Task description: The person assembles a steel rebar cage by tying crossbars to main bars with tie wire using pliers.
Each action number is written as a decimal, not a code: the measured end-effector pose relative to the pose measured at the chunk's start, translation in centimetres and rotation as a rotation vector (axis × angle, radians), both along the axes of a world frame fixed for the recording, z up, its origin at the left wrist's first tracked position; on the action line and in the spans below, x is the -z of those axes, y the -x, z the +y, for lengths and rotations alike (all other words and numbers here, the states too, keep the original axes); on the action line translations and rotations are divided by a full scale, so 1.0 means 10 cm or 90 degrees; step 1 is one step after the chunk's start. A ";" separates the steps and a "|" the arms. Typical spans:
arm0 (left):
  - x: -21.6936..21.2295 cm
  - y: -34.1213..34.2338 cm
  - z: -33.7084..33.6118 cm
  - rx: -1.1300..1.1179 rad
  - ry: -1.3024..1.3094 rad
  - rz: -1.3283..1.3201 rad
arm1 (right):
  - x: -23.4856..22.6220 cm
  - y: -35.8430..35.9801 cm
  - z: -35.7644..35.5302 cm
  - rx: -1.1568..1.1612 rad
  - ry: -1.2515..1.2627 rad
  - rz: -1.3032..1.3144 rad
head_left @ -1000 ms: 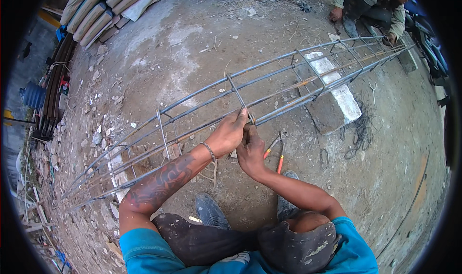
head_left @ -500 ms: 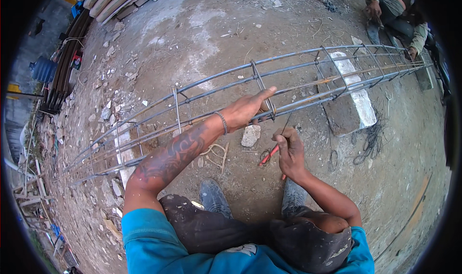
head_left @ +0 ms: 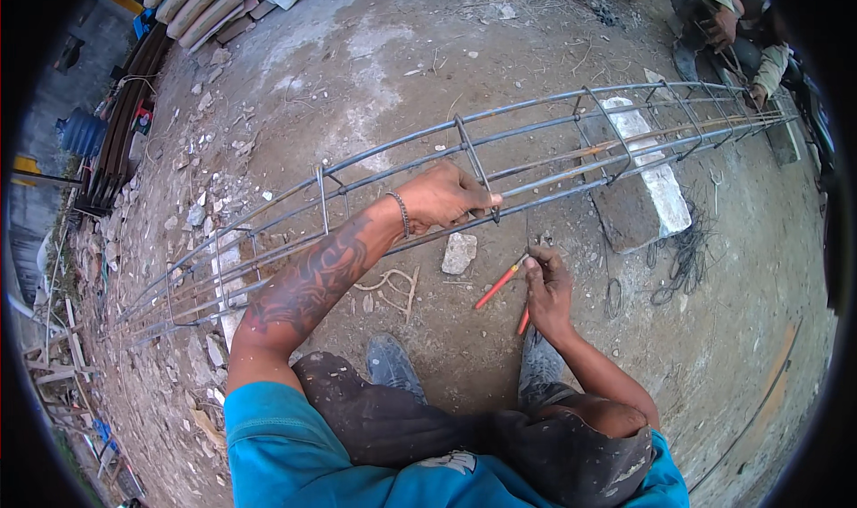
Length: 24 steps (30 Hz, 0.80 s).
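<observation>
A bright blue short-sleeved shirt [head_left: 295, 454] is worn, seen along the lower edge of the frame, with a pale printed patch at its lower middle. Dark, dust-stained trousers [head_left: 420, 419] are worn over the knees, a faded brownish area showing at the lower right. Dark, dusty shoes [head_left: 393, 365] are seen just above the knees, near the centre of the frame. The left forearm [head_left: 312, 280] is covered with a large dark tattoo of curling shapes. A thin beaded bracelet [head_left: 402, 213] is worn at the wrist of the left hand [head_left: 442, 195]. The right hand [head_left: 546, 285] is bare of ornaments.
</observation>
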<state>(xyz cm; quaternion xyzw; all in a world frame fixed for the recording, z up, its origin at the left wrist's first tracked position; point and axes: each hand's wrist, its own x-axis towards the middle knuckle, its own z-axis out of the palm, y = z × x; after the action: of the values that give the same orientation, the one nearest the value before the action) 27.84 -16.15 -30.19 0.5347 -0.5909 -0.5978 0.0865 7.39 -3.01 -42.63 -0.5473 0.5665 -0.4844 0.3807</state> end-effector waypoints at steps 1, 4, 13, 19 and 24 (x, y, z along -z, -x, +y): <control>-0.02 0.02 0.02 0.015 0.030 -0.004 | 0.03 0.01 0.01 0.003 0.002 0.002; -0.02 0.05 0.07 0.025 0.105 -0.025 | -0.03 -0.01 0.01 0.036 -0.015 0.018; -0.01 0.12 0.25 -0.020 0.273 -0.091 | -0.51 -0.26 -0.44 -0.002 -0.218 -0.328; -0.12 0.11 0.34 -0.055 0.272 -0.043 | -0.56 -0.33 -0.70 -0.099 -0.210 -0.414; -0.12 0.10 0.33 -0.016 0.219 0.039 | -0.58 -0.30 -0.72 -0.131 -0.236 -0.497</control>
<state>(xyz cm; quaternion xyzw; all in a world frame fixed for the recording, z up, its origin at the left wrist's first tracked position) 26.87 -12.81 -29.03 0.5010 -0.6746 -0.5030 0.2023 10.36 -10.22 -36.84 -0.2990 0.4004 -0.5046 0.7040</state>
